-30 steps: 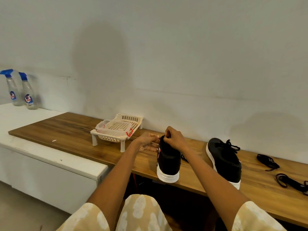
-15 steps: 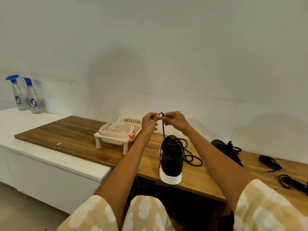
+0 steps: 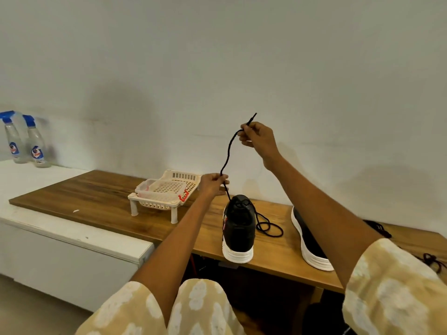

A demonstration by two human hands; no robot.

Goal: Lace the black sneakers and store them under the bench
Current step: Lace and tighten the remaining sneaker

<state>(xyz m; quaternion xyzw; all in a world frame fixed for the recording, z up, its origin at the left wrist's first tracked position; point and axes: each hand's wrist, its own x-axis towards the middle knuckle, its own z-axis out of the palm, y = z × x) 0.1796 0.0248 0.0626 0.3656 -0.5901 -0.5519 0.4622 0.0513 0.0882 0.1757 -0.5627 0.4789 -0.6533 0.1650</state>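
Sneakers are mid-lacing: one black sneaker stands on the wooden bench with its heel at the near edge, and a black lace rises out of its upper eyelets. The left hand pinches that lace just above the shoe, while the right hand pinches it higher up and away to the right, close to the tip, which pokes out past the fingers. Between the two pinches the lace sags in a soft curve, so it looks as if slack is being drawn through an eyelet. Below the lower pinch, to the right, the lace's other end lies looped on the bench beside the shoe. Likely next, the tip has to be steered down into the following eyelet, which calls for a short, firm hold near the tip. A second sneaker sits further right, partly behind the right forearm; a plastic rack stands just left of the lower pinch. Above both hands there is only bare wall, giving plenty of room to pull upward.
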